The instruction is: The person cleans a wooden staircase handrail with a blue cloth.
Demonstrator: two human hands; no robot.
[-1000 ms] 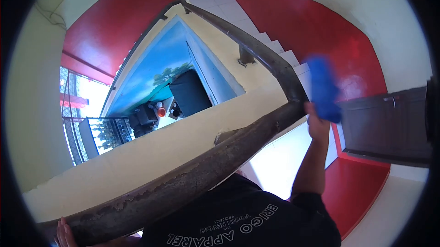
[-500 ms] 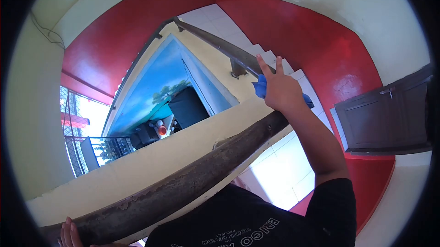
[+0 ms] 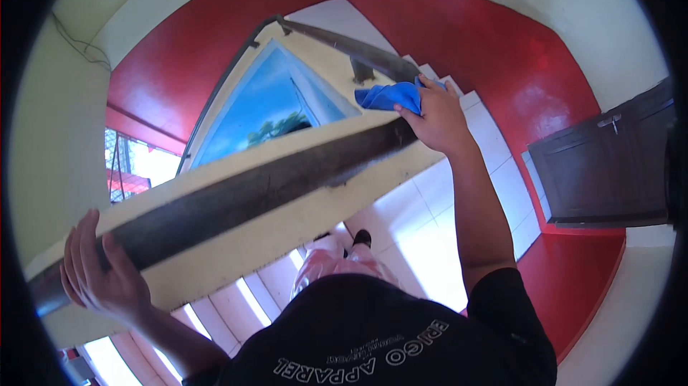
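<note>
Stairwell shot, looking down from a landing. The right hand [image 3: 438, 119] presses a blue cloth [image 3: 390, 96] onto the far end of the handrail [image 3: 236, 196], fingers spread over the cloth with a bunch of it clamped under the palm, so that grip is grasping the cloth. The cloth sits right where the rail bends and runs off down the next flight.

The left hand [image 3: 97, 271] is at the near end of the same rail, fingers curled loosely around it (more resting than squeezing, and I can't tell how tight the grip really is).

The rail itself is dark and worn, with scuffed, patchy spots along its length. It sits on top of a cream-yellow parapet [image 3: 287, 225] that runs diagonally across the view. Past the parapet you look down the open well to a wall painted with blue sky and trees [image 3: 269, 110].

Walls are glossy red [image 3: 530, 63] on the lower part and cream above. White tiled steps [image 3: 473, 106] go down by the right hand, and the landing floor [image 3: 444, 221] is white tile too. A dark wooden door [image 3: 605, 171] is at the right. Bright daylight comes through a grille [image 3: 132, 171] on the left.
</note>
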